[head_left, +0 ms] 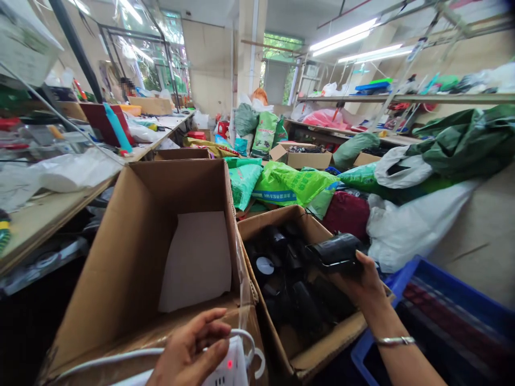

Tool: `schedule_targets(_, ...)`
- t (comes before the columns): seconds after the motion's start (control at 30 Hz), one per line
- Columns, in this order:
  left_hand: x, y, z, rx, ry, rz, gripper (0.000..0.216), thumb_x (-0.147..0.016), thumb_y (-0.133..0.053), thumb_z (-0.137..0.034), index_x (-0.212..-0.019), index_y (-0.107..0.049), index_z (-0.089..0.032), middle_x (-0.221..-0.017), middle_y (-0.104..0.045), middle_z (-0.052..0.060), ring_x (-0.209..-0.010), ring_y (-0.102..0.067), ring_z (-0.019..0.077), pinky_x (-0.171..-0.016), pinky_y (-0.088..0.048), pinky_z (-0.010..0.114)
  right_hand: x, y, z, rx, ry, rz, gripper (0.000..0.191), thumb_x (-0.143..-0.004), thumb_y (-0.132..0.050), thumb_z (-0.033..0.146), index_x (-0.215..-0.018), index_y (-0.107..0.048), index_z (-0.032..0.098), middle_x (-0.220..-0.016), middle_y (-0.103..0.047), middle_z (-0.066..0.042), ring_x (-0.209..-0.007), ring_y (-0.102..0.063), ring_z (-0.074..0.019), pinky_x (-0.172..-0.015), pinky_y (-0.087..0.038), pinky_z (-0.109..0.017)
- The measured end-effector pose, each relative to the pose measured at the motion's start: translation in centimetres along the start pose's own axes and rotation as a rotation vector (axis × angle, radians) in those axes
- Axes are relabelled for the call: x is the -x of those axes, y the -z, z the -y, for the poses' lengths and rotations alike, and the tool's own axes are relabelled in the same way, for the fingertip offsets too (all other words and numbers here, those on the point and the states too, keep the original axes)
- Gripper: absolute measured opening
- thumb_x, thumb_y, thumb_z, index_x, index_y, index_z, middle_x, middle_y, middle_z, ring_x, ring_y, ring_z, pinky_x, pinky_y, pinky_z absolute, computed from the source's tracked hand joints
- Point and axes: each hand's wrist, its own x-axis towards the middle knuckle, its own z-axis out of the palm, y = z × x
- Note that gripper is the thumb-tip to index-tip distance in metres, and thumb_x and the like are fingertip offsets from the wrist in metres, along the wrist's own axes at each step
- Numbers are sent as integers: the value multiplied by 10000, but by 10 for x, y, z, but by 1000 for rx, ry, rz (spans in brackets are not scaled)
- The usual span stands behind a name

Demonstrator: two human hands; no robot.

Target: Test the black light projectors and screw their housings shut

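My right hand (364, 276) is closed around a glossy black cylindrical object (336, 251), which it holds tilted above the right side of a cardboard box (322, 343). Inside that box lie several similar black objects (298, 300), one showing a round pale end (265, 265). My left hand (193, 346) has its fingers loosely bent and the thumb apart, with nothing seen between them. Right by it, partly covered by the hand, is a white power strip (231, 367) with a lit red light and a white cable.
A larger open cardboard box (108, 257) with a pale sheet (197, 260) inside stands at left. A blue crate (418, 268) is at lower right. Green bags (295, 185) and white sacks (418, 225) lie beyond. A cluttered workbench (80, 206) runs along the left; a person sits far back.
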Motion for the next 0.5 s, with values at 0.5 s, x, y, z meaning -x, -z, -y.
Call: schedule_targets(0.5,-5,-7,4,102,41,98,676,-611,-758,-581,-1116,-561,-177,-923,-670,86,-816,-634,219,-768,-471,364,8,-25,79,-219,154,140,391,-621,-601,338,-1001,-637,253,-1066,-678,-57,-1067,-594,-272,-889,-511,-439)
